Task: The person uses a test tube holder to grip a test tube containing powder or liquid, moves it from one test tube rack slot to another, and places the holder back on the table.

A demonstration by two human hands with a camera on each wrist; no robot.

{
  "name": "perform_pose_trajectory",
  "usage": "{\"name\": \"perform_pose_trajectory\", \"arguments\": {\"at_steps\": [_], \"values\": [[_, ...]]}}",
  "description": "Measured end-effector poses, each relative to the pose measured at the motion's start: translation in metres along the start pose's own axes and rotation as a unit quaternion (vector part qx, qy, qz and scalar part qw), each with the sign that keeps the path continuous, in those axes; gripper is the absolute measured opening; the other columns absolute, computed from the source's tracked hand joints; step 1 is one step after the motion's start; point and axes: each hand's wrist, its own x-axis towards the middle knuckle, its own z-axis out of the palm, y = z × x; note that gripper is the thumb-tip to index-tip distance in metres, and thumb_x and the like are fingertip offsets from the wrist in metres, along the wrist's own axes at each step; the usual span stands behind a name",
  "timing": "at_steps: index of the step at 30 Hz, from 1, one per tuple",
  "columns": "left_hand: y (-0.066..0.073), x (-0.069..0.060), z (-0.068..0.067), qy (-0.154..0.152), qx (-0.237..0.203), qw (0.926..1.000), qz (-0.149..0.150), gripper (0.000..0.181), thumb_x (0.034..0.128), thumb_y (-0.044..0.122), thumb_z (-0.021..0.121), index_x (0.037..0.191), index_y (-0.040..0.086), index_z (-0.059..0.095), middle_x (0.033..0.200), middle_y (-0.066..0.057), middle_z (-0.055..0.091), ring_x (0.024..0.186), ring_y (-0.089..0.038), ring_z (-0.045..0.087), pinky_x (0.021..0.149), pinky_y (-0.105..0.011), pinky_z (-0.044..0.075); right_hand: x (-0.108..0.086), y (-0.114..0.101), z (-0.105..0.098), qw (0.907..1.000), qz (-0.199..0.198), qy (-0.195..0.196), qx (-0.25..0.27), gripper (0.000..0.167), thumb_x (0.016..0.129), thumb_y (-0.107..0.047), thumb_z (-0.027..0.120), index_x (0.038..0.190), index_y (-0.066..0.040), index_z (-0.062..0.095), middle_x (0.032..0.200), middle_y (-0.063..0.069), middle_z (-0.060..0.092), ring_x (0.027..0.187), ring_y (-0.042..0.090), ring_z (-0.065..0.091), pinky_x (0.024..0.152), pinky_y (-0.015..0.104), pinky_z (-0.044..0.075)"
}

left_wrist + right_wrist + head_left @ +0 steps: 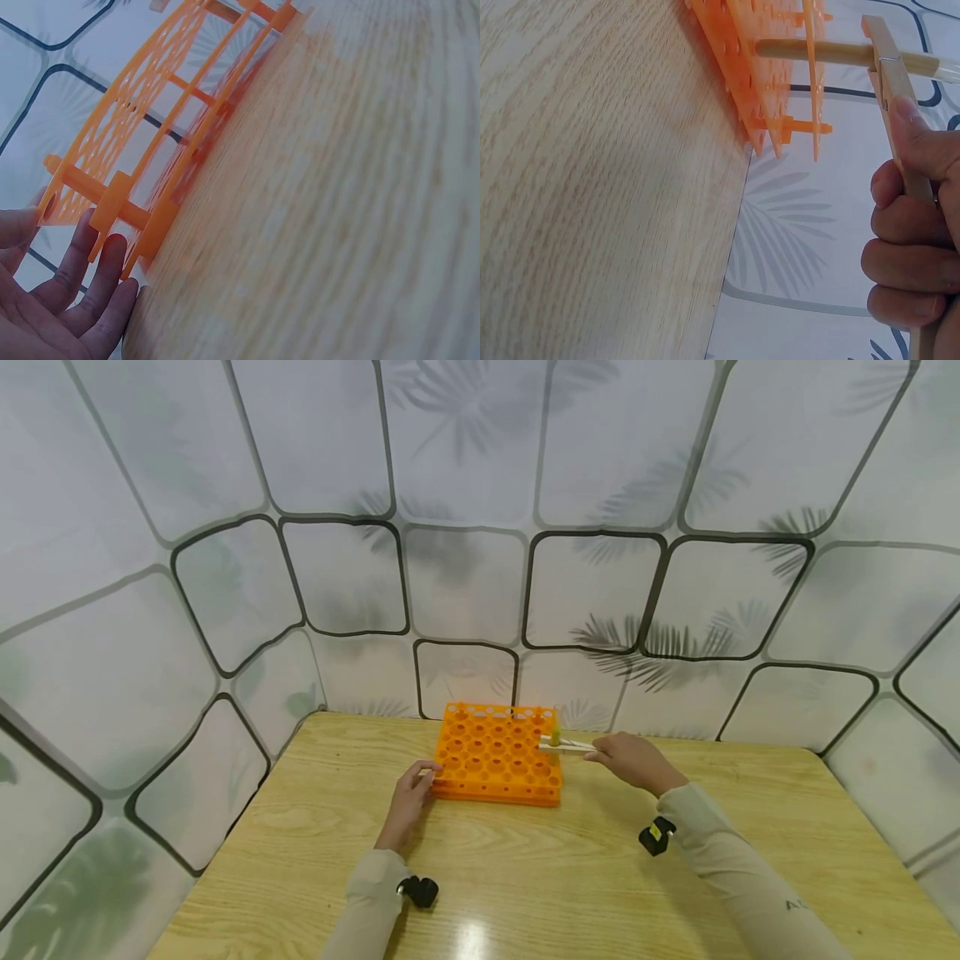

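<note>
An orange test tube rack (pixel 495 792) with rows of round holes stands on the table. At its front left corner my left hand (pixel 407 799) holds the edge; in the left wrist view the thumb lies by the top plate and the bent fingers (pixel 97 296) touch the rack's end. My right hand (pixel 636 762) grips a wooden test tube clamp (pixel 891 79), its jaws around a test tube (pixel 817 52) with yellow-brown contents. The tube's lower end passes through the top plate at the rack's right side, reaching the middle plate in the right wrist view.
The wooden table (pixel 480 852) ends just behind the rack, at a pale patterned curtain (pixel 465 585) with dark outlines and leaf prints. Small black cameras (pixel 657 836) sit on both wrists.
</note>
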Motion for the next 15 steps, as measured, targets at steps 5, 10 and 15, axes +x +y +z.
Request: {"name": "perform_pose_trajectory", "arguments": {"at_steps": [5, 10, 15], "values": [[-0.012, 0.005, 0.0, 0.009, 0.002, 0.9999, 0.012, 0.029, 0.1007, 0.017, 0.043, 0.117, -0.005, 0.054, 0.075, -0.002, 0.044, 0.067, -0.016, 0.037, 0.067, -0.029, 0.04, 0.0, 0.0, 0.0, 1.0, 0.0, 0.003, -0.003, 0.034, 0.097, -0.033, 0.048, 0.067, -0.017, 0.045, 0.059, -0.005, 0.033, 0.051, 0.008, 0.029, 0.057, 0.027, 0.031], [-0.013, 0.005, 0.001, 0.013, 0.014, 0.9996, 0.019, 0.03, 0.1007, 0.018, 0.043, 0.115, -0.006, 0.054, 0.078, -0.003, 0.047, 0.068, -0.015, 0.039, 0.066, -0.028, 0.041, 0.0, 0.0, 0.0, 0.9999, -0.005, 0.006, -0.01, 0.033, 0.097, -0.031, 0.049, 0.068, -0.017, 0.046, 0.058, -0.005, 0.035, 0.051, 0.008, 0.03, 0.058, 0.027, 0.032], [-0.014, 0.006, 0.001, 0.016, 0.013, 0.9997, 0.012, 0.03, 0.1003, 0.019, 0.044, 0.115, -0.005, 0.054, 0.077, -0.004, 0.046, 0.067, -0.015, 0.041, 0.065, -0.026, 0.04, 0.0, 0.001, -0.001, 0.9998, -0.011, 0.01, -0.015, 0.031, 0.096, -0.029, 0.05, 0.068, -0.017, 0.047, 0.058, -0.005, 0.035, 0.05, 0.007, 0.03, 0.057, 0.026, 0.032]]}}
